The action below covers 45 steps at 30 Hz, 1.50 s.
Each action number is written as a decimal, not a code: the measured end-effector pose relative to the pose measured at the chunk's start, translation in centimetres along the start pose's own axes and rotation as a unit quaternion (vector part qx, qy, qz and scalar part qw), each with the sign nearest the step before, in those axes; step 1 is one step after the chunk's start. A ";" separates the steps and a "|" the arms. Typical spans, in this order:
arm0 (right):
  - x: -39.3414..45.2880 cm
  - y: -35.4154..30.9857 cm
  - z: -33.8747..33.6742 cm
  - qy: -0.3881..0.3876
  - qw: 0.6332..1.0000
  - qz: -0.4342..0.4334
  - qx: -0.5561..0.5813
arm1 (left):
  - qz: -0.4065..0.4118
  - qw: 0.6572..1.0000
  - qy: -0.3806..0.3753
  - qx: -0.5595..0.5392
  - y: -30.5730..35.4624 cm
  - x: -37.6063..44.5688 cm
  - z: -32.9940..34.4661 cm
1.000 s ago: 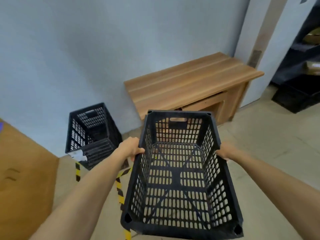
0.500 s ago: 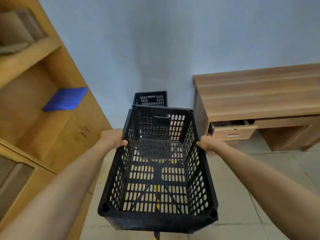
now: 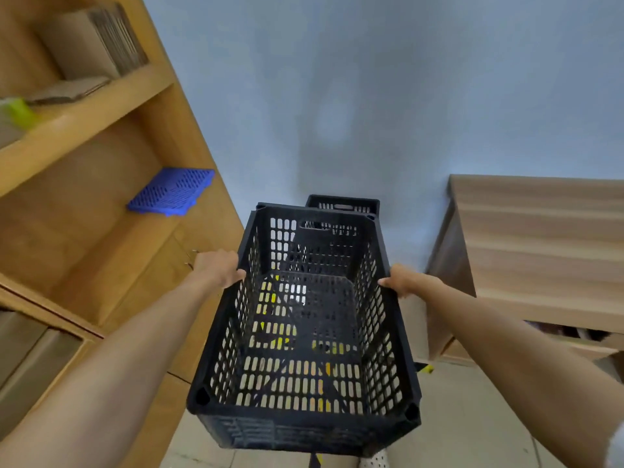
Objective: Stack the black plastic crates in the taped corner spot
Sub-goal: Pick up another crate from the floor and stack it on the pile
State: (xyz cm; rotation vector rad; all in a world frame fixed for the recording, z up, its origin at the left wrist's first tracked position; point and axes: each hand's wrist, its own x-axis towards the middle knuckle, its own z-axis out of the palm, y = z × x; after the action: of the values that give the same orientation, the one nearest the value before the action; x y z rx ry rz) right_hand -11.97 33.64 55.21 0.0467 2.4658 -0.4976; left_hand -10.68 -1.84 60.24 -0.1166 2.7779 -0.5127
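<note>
I hold a black perforated plastic crate (image 3: 304,423) in the air in front of me, open side up. My left hand (image 3: 217,268) grips its left rim and my right hand (image 3: 407,282) grips its right rim. Beyond it, against the blue wall, a second black crate (image 3: 342,206) stands on the floor, mostly hidden behind the held one. Yellow and black tape (image 3: 426,368) on the floor shows through the held crate's holes and at its right side.
A wooden shelf unit (image 3: 84,136) stands close on the left, with a blue plastic tray (image 3: 172,195) and cardboard on its shelves. A wooden desk (image 3: 540,244) stands on the right. The floor crate sits in the gap between them.
The view has closed in on the corner: the shelf and floor crate appear nearer, and the held crate now covers more of the floor crate. Both hands keep their grip.
</note>
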 end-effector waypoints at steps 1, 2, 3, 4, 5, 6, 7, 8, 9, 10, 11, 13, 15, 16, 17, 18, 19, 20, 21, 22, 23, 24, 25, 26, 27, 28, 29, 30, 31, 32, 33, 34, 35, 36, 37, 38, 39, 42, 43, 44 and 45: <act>1.6 -0.1 -1.3 -0.001 1.000 -0.001 -0.002 | -0.008 1.000 -0.003 -0.006 0.3 1.6 -0.7; 3.2 -0.1 -2.6 0.003 1.000 -0.003 -0.006 | -0.015 1.000 -0.001 -0.015 0.6 3.2 -1.4; 4.5 -0.2 -3.9 0.011 1.000 -0.005 -0.006 | -0.019 0.999 0.003 -0.026 0.8 4.7 -2.1; 5.8 -0.1 -5.0 0.019 1.000 -0.005 0.002 | -0.018 0.999 0.006 -0.035 1.1 6.0 -2.8; 6.8 -0.1 -6.1 0.027 1.000 -0.007 0.004 | -0.018 0.999 0.003 -0.040 1.3 7.2 -3.4; 7.8 -0.1 -7.0 0.029 1.000 -0.007 -0.001 | -0.018 0.999 0.001 -0.041 1.5 8.4 -3.9; 8.6 -0.1 -7.9 0.033 0.999 -0.005 -0.003 | -0.020 0.999 0.000 -0.043 1.7 9.7 -4.3; 9.5 0.0 -8.7 0.036 0.999 -0.001 0.003 | -0.020 0.999 0.002 -0.046 2.0 11.1 -4.7; 10.6 0.2 -9.4 0.037 0.999 0.003 0.010 | -0.019 0.998 0.005 -0.054 2.3 12.6 -5.1; 11.5 0.4 -10.1 0.036 0.999 0.004 0.016 | -0.016 0.998 0.007 -0.063 2.6 14.1 -5.3; 12.3 0.4 -10.8 0.030 0.999 0.006 0.016 | -0.011 0.997 0.007 -0.070 2.9 15.4 -5.6; 13.8 0.6 -11.7 0.017 1.000 0.016 0.019 | 0.010 0.998 0.005 -0.069 3.3 18.2 -6.1; 15.6 0.6 -12.4 0.019 0.999 0.025 0.022 | 0.033 0.997 -0.001 -0.075 3.5 21.5 -6.8; 16.5 0.5 -12.8 0.022 0.999 0.030 0.027 | 0.044 0.996 -0.002 -0.076 3.4 23.3 -7.2; 17.5 0.5 -13.2 0.025 0.999 0.036 0.031 | 0.054 0.996 -0.001 -0.072 3.4 25.1 -7.6; 18.4 0.2 -13.7 0.030 0.998 0.043 0.035 | 0.065 0.996 0.006 -0.064 3.4 27.0 -8.1; 19.5 0.0 -14.2 0.033 0.998 0.050 0.033 | 0.075 0.996 0.013 -0.056 3.4 28.8 -8.6; 20.5 -0.3 -14.8 0.035 0.997 0.060 0.035 | 0.085 0.995 0.020 -0.050 3.4 30.6 -9.2; 21.6 -0.6 -15.5 0.037 0.996 0.070 0.038 | 0.094 0.994 0.026 -0.043 3.4 32.4 -9.9; 22.7 -1.1 -16.3 0.038 0.995 0.082 0.043 | 0.103 0.994 0.030 -0.036 3.4 34.1 -10.5; 23.7 -1.6 -17.2 0.037 0.994 0.093 0.043 | 0.112 0.993 0.028 -0.033 3.3 35.9 -11.0; 24.7 -2.1 -17.9 0.036 0.993 0.107 0.043 | 0.120 0.992 0.021 -0.028 3.2 37.5 -11.3; 25.7 -2.6 -18.4 0.036 0.991 0.118 0.045 | 0.131 0.991 0.014 -0.025 3.0 39.2 -11.4; 26.6 -3.0 -18.8 0.038 0.990 0.126 0.053 | 0.139 0.990 0.011 -0.020 3.0 40.8 -11.4; 27.6 -3.4 -19.1 0.040 0.989 0.130 0.058 | 0.146 0.989 0.008 -0.017 3.0 42.3 -11.3; 28.4 -3.8 -19.2 0.040 0.988 0.131 0.064 | 0.152 0.988 0.004 -0.015 3.0 43.5 -11.1; 29.2 -4.1 -19.3 0.037 0.988 0.132 0.066 | 0.157 0.987 -0.003 -0.014 3.0 44.6 -10.9; 29.9 -4.3 -19.4 0.029 0.988 0.134 0.069 | 0.161 0.987 -0.012 -0.013 3.0 45.5 -10.7; 30.6 -4.4 -19.4 0.021 0.988 0.139 0.070 | 0.164 0.986 -0.021 -0.013 3.2 46.3 -10.3; 31.3 -4.4 -19.3 0.018 0.987 0.145 0.073 | 0.166 0.986 -0.025 -0.012 3.3 47.0 -10.1; 31.9 -4.3 -19.3 0.018 0.986 0.149 0.074 | 0.168 0.985 -0.027 -0.014 3.5 47.8 -9.9; 32.6 -4.2 -19.3 0.022 0.986 0.150 0.075 | 0.169 0.985 -0.031 -0.019 3.7 48.5 -9.7; 33.2 -4.2 -19.4 0.025 0.986 0.150 0.073 | 0.169 0.985 -0.039 -0.023 3.9 49.1 -9.5; 33.8 -4.1 -19.6 0.024 0.986 0.149 0.070 | 0.168 0.984 -0.050 -0.024 4.1 49.7 -9.2; 34.3 -4.2 -19.7 0.023 0.987 0.146 0.066 | 0.166 0.984 -0.062 -0.024 4.2 50.2 -8.8; 34.8 -4.2 -20.0 0.019 0.987 0.145 0.060 | 0.162 0.984 -0.073 -0.024 4.3 50.6 -8.5; 35.3 -4.2 -20.2 0.014 0.987 0.146 0.059 | 0.156 0.984 -0.084 -0.031 4.5 51.0 -8.3; 36.4 -3.7 -20.8 -0.007 0.984 0.158 0.079 | 0.149 0.981 -0.120 -0.044 5.0 51.8 -8.6; 36.5 -3.6 -21.0 -0.009 0.984 0.157 0.080 | 0.148 0.980 -0.126 -0.041 5.2 51.9 -8.6; 36.6 -3.4 -21.2 -0.008 0.984 0.156 0.079 | 0.145 0.980 -0.128 -0.037 5.4 51.9 -8.8; 36.5 -3.3 -21.3 -0.006 0.985 0.156 0.077 | 0.139 0.981 -0.130 -0.035 5.6 51.8 -8.8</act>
State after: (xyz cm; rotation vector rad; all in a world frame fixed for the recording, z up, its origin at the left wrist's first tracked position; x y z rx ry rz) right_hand -54.09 35.21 50.92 0.4838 2.3432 -0.5450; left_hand -62.70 -0.65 51.09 0.1755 2.5000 -0.3048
